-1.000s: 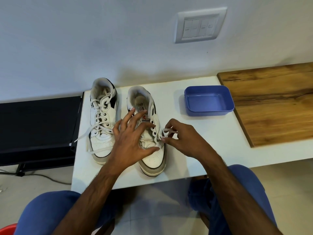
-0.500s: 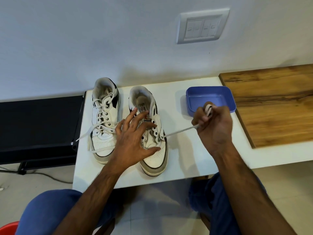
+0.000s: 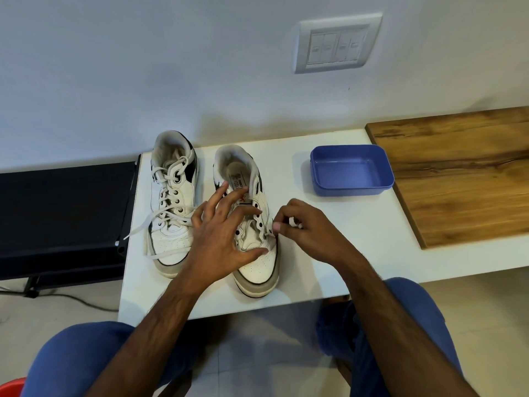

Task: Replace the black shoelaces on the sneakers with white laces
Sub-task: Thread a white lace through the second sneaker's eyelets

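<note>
Left hand (image 3: 221,239) is spread flat over the right-hand sneaker (image 3: 252,224), fingers straight, pressing its tongue and thumb on the toe. Right hand (image 3: 307,229) pinches the white lace (image 3: 269,234) right at a lower eyelet on the shoe's outer edge. The laced sneaker (image 3: 171,202) stands just beside on the white table (image 3: 329,253).

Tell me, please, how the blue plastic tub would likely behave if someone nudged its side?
The blue tub looks thin-walled and holds nothing visible, so it is probably light. It sits flat on the smooth white table, so it would likely slide rather than tip. Being low and wide, it seems unlikely to roll.
</note>
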Tool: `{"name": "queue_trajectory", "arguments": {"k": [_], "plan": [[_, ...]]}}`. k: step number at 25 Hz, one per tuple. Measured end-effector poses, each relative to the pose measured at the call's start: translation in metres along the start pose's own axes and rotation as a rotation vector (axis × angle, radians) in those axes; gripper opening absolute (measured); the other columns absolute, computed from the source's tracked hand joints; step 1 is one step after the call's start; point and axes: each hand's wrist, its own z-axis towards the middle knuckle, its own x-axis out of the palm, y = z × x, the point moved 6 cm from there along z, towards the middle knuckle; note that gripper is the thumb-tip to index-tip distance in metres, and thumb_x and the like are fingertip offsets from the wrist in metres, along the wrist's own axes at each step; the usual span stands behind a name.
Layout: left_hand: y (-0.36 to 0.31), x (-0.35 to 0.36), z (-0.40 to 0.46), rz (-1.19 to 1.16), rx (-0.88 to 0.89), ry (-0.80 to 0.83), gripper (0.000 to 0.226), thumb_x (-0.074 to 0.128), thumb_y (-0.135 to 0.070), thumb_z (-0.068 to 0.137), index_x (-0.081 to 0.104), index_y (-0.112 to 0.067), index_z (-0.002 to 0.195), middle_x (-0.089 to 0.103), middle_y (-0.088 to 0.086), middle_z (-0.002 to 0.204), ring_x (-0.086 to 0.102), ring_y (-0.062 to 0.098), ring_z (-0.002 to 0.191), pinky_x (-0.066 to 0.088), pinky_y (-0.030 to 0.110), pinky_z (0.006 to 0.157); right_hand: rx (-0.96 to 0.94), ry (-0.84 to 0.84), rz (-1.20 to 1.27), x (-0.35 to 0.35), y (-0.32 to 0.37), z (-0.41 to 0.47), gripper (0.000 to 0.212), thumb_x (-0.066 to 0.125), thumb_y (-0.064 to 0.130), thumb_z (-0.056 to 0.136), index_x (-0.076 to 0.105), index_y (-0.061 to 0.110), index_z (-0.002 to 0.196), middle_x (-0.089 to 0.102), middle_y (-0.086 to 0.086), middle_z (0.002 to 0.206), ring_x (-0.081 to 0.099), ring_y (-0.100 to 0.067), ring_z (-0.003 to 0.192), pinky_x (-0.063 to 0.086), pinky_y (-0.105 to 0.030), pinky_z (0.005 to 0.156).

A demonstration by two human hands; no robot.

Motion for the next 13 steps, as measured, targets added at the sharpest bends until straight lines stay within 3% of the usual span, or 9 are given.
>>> {"name": "queue_trajectory", "arguments": {"k": [3,5,9,11,13], "plan": [[0.001,0.000,0.000,0.009,-0.003,0.010,0.072,0.073,-0.071,0.063,0.058,-0.038,0.125,0.035,-0.011,0.159,0.005,0.015,0.156,0.025,0.059,0.111,-0.071,-0.181,0.699,-0.027,0.005,-0.005,0.013,0.058,0.015,0.093,0.057,0.010,0.081,0.056,-0.007,0.093,0.050,-0.015,0.080,0.038,-0.026,0.071],[0.001,0.000,0.000,0.008,0.006,0.012,0.072,0.075,-0.069,0.063,0.057,-0.038,0.126,0.033,-0.011,0.160,0.004,0.015,0.156,0.024,0.060,0.112,-0.021,-0.154,0.970,-0.027,0.004,-0.005,0.016,0.055,0.017,0.094,0.051,0.008,0.081,0.060,-0.011,0.088,0.050,-0.019,0.077,0.038,-0.029,0.068],[-0.004,0.000,-0.003,-0.060,0.007,0.000,0.085,0.086,-0.057,0.064,0.048,-0.033,0.137,0.020,-0.005,0.164,0.006,0.017,0.156,0.022,0.053,0.113,0.150,-0.163,0.579,-0.015,0.000,-0.003,0.025,0.054,0.028,0.104,0.051,0.008,0.090,0.069,-0.012,0.078,0.057,-0.015,0.066,0.045,-0.027,0.061],[0.005,-0.008,-0.007,-0.135,-0.002,0.000,0.094,0.089,-0.050,0.065,0.040,-0.031,0.142,0.021,-0.002,0.162,0.017,0.020,0.152,0.026,0.048,0.111,0.212,-0.230,0.566,-0.019,-0.009,0.000,0.023,0.061,0.028,0.101,0.052,0.009,0.092,0.068,-0.009,0.074,0.061,-0.016,0.065,0.047,-0.032,0.063],[0.013,-0.020,-0.013,-0.166,-0.003,-0.006,0.088,0.084,-0.053,0.071,0.039,-0.030,0.143,0.028,-0.001,0.155,0.028,0.020,0.144,0.034,0.048,0.110,0.241,-0.246,0.601,-0.021,-0.015,0.003,0.019,0.067,0.024,0.098,0.053,0.011,0.096,0.062,-0.006,0.071,0.061,-0.017,0.065,0.048,-0.035,0.064]]}}
